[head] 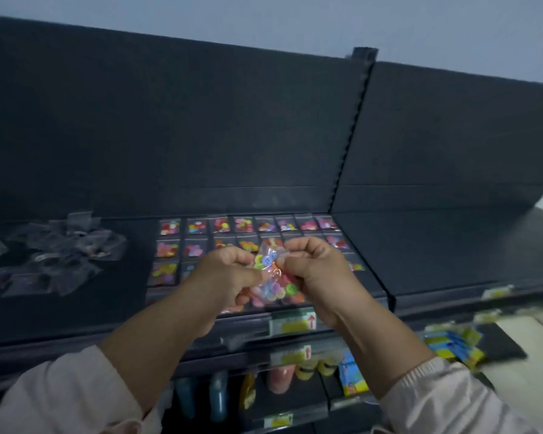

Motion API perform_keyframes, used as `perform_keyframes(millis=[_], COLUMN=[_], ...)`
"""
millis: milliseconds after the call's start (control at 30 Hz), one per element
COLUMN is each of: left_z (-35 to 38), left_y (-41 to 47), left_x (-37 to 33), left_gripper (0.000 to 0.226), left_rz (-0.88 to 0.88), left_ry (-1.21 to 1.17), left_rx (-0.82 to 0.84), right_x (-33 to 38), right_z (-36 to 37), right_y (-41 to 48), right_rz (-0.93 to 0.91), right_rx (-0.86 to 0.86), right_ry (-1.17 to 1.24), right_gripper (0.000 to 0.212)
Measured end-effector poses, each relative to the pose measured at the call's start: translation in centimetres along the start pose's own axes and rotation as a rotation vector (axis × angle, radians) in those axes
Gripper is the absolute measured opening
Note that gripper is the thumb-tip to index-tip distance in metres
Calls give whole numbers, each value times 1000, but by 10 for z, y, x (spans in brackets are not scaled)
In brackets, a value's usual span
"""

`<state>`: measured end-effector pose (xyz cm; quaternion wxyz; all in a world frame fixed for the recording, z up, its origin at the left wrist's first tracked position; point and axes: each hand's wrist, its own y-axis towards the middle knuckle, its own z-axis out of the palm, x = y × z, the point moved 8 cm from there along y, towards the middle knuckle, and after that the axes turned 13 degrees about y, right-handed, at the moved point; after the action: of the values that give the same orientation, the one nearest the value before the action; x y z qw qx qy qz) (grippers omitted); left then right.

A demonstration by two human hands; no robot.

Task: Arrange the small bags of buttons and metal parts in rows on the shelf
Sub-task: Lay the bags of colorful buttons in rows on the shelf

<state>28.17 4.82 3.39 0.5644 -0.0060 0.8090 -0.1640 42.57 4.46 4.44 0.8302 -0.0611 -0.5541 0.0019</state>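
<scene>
Hands (273,270) above dark shelf (420,264) before pale wall (264,17).

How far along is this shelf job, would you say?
Partly done. Rows of button bags already lie in a neat grid on the dark shelf. The left hand and right hand hold a bag of colourful buttons between them. A loose pile of clear bags at the left is unsorted.

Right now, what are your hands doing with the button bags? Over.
Left hand and right hand both pinching one bag of buttons above the shelf. Rows of button bags laid at back. Loose pile of bags waiting left. Nothing blocking.
</scene>
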Motion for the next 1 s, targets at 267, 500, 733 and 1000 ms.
perform_keyframes(millis=[267, 500, 733, 1000], left_z=[70, 82, 93, 93], left_y=[-1, 27, 47, 60], left_x=[-19, -30, -37, -28], left_gripper=[16, 10, 23, 14], left_rz=[11, -16, 50, -72], left_ry=[38, -24, 106, -15], left_rx=[91, 87, 195, 208], right_x=[20, 29, 38, 26], right_z=[-71, -98, -101, -116], right_y=[-15, -7, 11, 34], right_rz=[104, 82, 5, 41], right_rx=[-15, -116, -196, -178], right_ry=[85, 54, -8, -36], right_gripper=[16, 14, 20, 17])
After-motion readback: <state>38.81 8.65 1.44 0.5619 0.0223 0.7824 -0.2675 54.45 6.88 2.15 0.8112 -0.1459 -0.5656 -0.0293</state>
